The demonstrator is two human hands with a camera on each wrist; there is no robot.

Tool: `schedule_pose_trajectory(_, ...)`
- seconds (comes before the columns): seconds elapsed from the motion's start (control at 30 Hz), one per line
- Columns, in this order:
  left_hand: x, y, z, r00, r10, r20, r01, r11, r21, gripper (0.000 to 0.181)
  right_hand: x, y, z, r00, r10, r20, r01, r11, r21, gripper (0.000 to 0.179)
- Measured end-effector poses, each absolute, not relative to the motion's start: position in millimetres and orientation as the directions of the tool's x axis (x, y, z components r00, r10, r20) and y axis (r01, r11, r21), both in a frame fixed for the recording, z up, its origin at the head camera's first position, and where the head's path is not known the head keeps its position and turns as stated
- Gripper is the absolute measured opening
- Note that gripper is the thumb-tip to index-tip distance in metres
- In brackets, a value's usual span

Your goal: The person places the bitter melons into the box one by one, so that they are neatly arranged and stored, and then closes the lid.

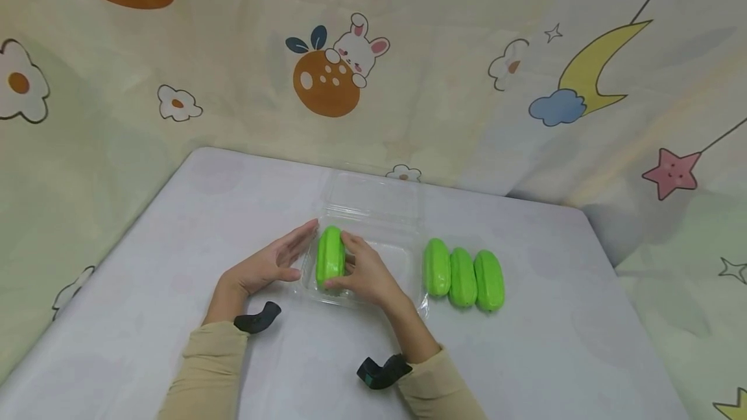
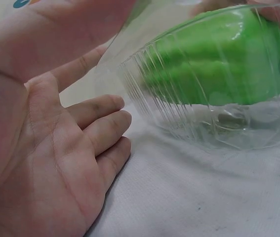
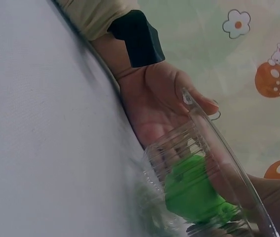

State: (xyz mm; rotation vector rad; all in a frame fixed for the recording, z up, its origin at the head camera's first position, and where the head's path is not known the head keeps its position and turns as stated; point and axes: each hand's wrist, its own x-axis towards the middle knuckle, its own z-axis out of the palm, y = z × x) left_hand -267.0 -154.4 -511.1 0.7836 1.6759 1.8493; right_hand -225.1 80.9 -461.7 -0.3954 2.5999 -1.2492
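Note:
A clear plastic clamshell box [image 1: 388, 264] lies on the table with its lid [image 1: 373, 194] folded back. At the box's left side, my right hand [image 1: 369, 272] grips a long green ridged toy vegetable [image 1: 331, 255] between thumb and fingers. My left hand [image 1: 270, 268] is just left of the box, fingers extended and holding nothing. In the left wrist view, that palm [image 2: 56, 148] faces the box's ribbed wall [image 2: 149, 94], with the green vegetable [image 2: 214, 64] behind it. The right wrist view shows the vegetable [image 3: 191, 190] through the plastic; the right fingertips are partly hidden.
Three similar green vegetables [image 1: 463, 277] lie side by side, right of the box. A white cloth covers the table [image 1: 543, 342]. Behind it hangs a printed curtain [image 1: 443, 83]. Each wrist wears a black band piece [image 1: 382, 371].

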Motion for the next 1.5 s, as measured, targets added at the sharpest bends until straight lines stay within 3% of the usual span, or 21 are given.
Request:
schedule_pose_trajectory(0.67, -270.0, -155.1, -507.8, -0.692, 0.718, 0.075, -0.003, -0.106, 0.994, 0.101, -227.6, 77.0, -460.9, -0.938, -0.329, -0.107, -0.162, 0.691, -0.705, 0.103)
schedule_pose_trajectory(1.5, -268.3, -154.1, -509.5, -0.699, 0.712, 0.065, -0.008, -0.099, 0.995, 0.097, -224.1, 79.8, -459.7, -0.928, -0.35, -0.127, -0.166, 0.693, -0.702, 0.099)
